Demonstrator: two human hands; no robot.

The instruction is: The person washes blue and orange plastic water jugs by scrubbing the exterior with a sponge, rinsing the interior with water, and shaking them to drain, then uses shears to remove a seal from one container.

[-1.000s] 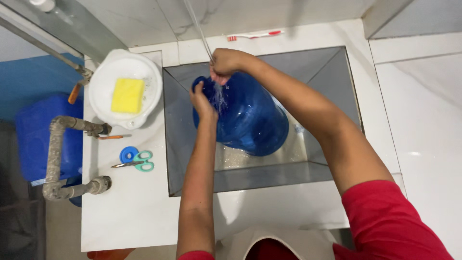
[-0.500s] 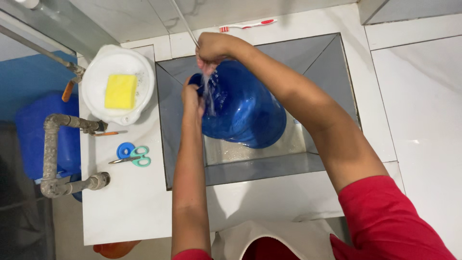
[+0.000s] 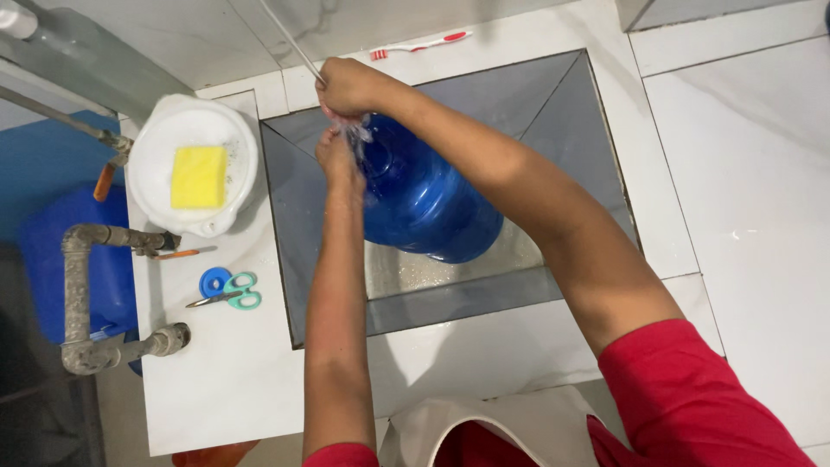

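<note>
A large blue water jug (image 3: 424,203) lies tilted in a grey sunken sink (image 3: 571,112), its neck pointing to the upper left. My right hand (image 3: 350,86) is closed in a fist just above the neck, around the end of a thin white hose (image 3: 290,39) that comes down from the top. Water splashes (image 3: 353,130) below the fist onto the neck. My left hand (image 3: 337,160) curls on the jug's neck, directly under the right hand and in the water.
A white bowl (image 3: 160,186) with a yellow sponge (image 3: 198,176) sits on the counter left of the sink. Blue-and-green scissors (image 3: 226,290) lie below it, beside a grey pipe (image 3: 78,294). A red-and-white toothbrush (image 3: 419,45) lies behind the sink.
My two hands have drawn closer together at the jug's neck, and the water keeps splashing there. The jug has turned slightly in the sink.
</note>
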